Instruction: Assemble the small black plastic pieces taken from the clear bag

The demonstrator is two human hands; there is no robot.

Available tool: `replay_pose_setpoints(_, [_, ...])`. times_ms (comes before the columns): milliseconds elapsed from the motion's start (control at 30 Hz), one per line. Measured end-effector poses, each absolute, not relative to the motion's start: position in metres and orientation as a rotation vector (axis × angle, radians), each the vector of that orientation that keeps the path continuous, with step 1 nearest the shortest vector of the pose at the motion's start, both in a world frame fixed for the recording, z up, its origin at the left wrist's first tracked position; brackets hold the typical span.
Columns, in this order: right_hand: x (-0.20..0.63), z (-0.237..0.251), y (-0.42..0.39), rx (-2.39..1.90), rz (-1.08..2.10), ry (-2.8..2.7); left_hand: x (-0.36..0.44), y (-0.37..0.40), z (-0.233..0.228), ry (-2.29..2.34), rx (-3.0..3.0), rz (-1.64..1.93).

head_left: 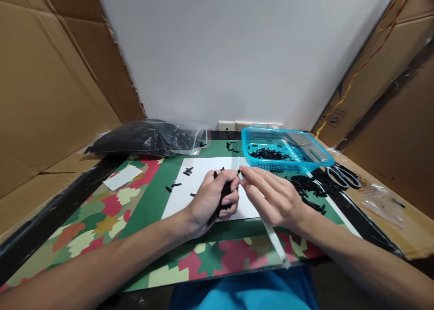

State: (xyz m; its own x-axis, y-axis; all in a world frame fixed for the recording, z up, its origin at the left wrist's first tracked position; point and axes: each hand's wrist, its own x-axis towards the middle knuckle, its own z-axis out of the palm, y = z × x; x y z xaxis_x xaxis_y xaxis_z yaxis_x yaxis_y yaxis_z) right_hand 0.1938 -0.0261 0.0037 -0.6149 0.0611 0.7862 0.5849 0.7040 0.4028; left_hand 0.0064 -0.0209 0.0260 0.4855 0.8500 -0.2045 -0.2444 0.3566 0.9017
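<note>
My left hand (217, 197) is closed around a bunch of small black stick-like pieces (224, 196), its thumb and fingertips pointing right. The fingers of my right hand (271, 192) are pinched together against the left fingertips, with a tiny black piece (239, 171) showing between the two hands. From under my right hand a narrow white strip (276, 244) runs down to the table's front edge; I cannot tell whether the hand holds it. Beneath both hands lies a white sheet (183, 192), with a few loose black pieces (188, 170) on its left part.
A blue perforated basket (288, 165) holding black pieces stands at the back right. Near it are a black pile (307, 188), scissors (342, 176) and a small clear bag (384, 206). A large dark-filled plastic bag (145, 138) lies back left. Cardboard (61, 61) walls both sides.
</note>
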Motion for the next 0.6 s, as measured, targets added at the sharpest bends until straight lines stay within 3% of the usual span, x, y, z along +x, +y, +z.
replay_pose_setpoints(200, [0.199, -0.004, -0.012, -0.686, -0.316, -2.037, 0.005, -0.020, 0.028, 0.763, 0.960, 0.812])
replay_pose_setpoints(600, [0.194, 0.014, -0.029, -0.606, 0.305, -1.744, 0.000, -0.016, 0.024, 0.635, 1.103, 0.848])
